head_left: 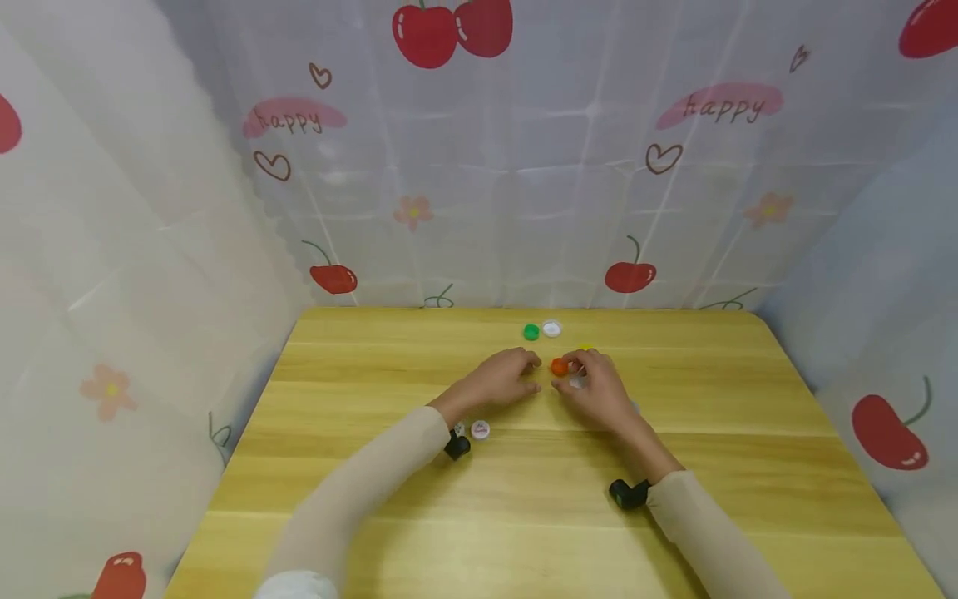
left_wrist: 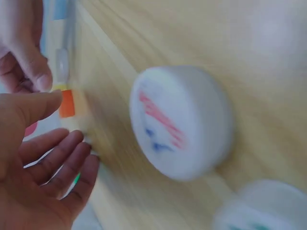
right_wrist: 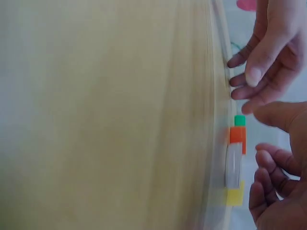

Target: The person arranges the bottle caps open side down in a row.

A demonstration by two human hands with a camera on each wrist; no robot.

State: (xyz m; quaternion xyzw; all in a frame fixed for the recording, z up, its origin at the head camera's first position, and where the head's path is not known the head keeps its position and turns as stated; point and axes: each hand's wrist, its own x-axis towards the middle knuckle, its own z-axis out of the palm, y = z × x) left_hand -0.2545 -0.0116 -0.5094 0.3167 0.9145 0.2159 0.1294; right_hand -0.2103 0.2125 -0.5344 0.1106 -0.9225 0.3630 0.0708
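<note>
An orange round cap (head_left: 559, 367) stands on the wooden table between the two hands. My left hand (head_left: 503, 378) is left of it, fingers loosely bent and apart from the cap. Close on the right is my right hand (head_left: 596, 391), its thumb and fingers spread, holding nothing in the right wrist view; whether a fingertip touches the orange cap is unclear. A clear, whitish round piece (head_left: 577, 382) lies by the right palm, and a yellow piece (head_left: 586, 347) is partly hidden behind that hand. Two white round pieces with printed tops, one (left_wrist: 182, 122) blurred and large, sit near the left wrist.
At the back of the table lie a green cap (head_left: 531, 332) and a white cap (head_left: 551, 329), side by side. A pale blue piece (head_left: 635, 407) shows partly past the right wrist. Curtains with cherry prints (head_left: 516, 166) hang behind and at both sides.
</note>
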